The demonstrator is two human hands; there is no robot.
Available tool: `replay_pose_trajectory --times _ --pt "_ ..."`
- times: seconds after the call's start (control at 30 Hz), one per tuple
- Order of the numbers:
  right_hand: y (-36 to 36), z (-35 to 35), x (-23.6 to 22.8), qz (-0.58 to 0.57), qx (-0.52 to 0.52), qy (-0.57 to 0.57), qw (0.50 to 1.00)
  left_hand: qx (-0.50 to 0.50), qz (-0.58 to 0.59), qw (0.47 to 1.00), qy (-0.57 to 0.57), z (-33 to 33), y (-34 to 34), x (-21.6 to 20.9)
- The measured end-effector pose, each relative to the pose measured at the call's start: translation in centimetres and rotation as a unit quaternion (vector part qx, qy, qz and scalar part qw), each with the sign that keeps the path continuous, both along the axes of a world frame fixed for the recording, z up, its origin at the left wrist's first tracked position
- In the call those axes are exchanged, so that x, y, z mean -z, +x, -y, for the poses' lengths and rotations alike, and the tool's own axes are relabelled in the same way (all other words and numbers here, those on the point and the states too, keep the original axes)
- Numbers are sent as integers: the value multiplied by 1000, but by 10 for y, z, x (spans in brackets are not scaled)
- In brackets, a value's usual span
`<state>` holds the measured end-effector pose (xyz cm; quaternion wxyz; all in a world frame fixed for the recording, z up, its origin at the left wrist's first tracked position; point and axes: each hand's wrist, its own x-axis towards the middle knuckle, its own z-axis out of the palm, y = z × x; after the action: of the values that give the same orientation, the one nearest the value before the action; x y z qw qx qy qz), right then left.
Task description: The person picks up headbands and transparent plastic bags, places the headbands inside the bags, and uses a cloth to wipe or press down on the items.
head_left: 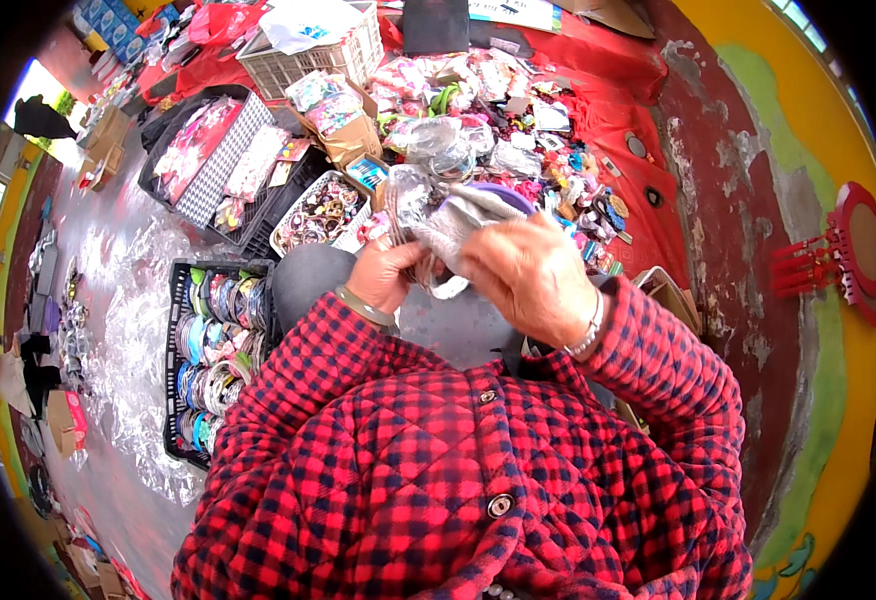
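In front of my lap, my left hand [383, 276] is closed round a bundle of thin brown bands [421, 262]. Clear plastic [413, 195] rises above that bundle. My right hand [533, 280] pinches a light grey cloth piece [450, 228], which hangs between the two hands. Behind the cloth shows the curved purple rim [506, 196] of something mostly hidden. A white looped band [451, 288] sits just below the cloth, between my hands. I cannot make out whether it is joined to the cloth.
Left of my knee stands a black crate [171, 400] of coiled headbands. Ahead are a white basket [280, 240] of hair ties, a cardboard box [356, 140] and heaped accessories [518, 130] on red sheeting [648, 215]. A pale crate [358, 50] stands farther back. A wall [748, 250] bounds the right.
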<state>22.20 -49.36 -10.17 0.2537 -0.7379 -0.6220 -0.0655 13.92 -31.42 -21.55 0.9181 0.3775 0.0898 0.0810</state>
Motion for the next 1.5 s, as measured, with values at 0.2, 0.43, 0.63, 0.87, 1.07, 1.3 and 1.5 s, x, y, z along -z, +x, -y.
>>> replay_pose_trajectory --times 0.2,0.43,0.63,0.87,1.07,1.3,1.5 --pt "1 6 10 -41 -58 44 997 8 28 996 88 -16 -4 -7" --pt "2 -23 25 53 13 -5 999 105 11 957 271 -1 -13 -22" --pt "14 -17 30 22 -53 10 998 175 24 963 204 -2 -22 -23" --pt "37 -4 19 -156 -163 -108 968 223 68 938 257 -1 -18 -37" --pt "49 6 17 -284 -205 -165 922 248 75 932 252 -4 -23 -45" --pt "55 15 10 -391 -210 -213 870 244 150 930 232 -15 -23 -46" --pt "69 26 16 -461 -200 -226 834 257 212 919 212 -19 -20 -47"
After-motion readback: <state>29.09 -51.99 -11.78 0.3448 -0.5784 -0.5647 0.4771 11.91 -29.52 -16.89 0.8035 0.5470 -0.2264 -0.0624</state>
